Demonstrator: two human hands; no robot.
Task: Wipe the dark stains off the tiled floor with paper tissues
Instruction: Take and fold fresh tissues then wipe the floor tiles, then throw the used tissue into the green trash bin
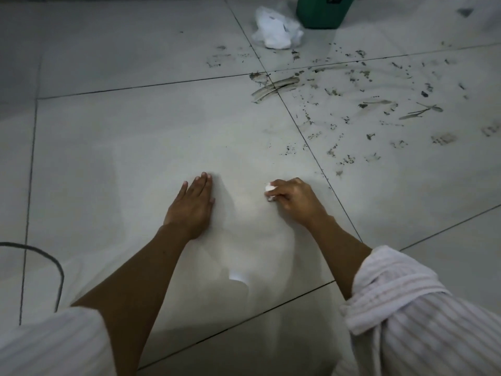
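The right hand [294, 198] curls its fingers around a small wad of white paper tissue [269, 187], which peeks out past the knuckles and is pressed to the tiled floor [135, 126]. Just left of that tissue, with a strip of bare tile between, the left hand [193, 206] lies flat on the floor, fingers straight and close together, holding nothing. Both forearms run back from the tissue toward the viewer into pushed-up white ribbed sleeves [406, 308]. The tile under the tissue looks pale and unmarked on the side toward the left hand; a dark grout line [311, 147] runs diagonally just beyond the right hand, and past it, up and to the right of the tissue, lie the dark stains [273, 89]: curved smears near the grout crossing and scattered specks spreading toward the right edge. Farther up from the tissue, beyond the smears, a crumpled white plastic bag [276, 29] sits beside the base of a green container [322, 12]. Far left of the tissue, a thin dark cable [53, 263] curves across the floor.
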